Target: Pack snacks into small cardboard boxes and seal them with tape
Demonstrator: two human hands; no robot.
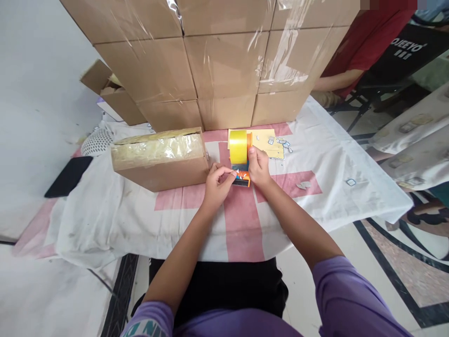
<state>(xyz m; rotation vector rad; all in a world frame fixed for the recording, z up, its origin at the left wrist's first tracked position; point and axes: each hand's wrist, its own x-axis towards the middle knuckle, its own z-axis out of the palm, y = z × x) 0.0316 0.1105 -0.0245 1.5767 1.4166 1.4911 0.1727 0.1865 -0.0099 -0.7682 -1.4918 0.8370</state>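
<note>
A tape dispenser [242, 177] with an orange frame carries a wide yellow roll of packing tape [238, 147]. My right hand [258, 166] is wrapped round its right side, holding it above the table. At the dispenser's near end, my left hand [220, 181] pinches with thumb and forefinger; the tape end between them is too small to make out clearly. Just left of my hands a cardboard box [161, 164] rests on the cloth, with shiny tape across its upper face.
Stacked cardboard boxes [228, 70] wrapped in clear film rise behind. A yellow sheet [270, 140] lies beyond my right hand, and a scrap [303, 185] sits to the right. A black flat object [68, 177] is at far left. A person in a red sleeve [372, 42] is at back right.
</note>
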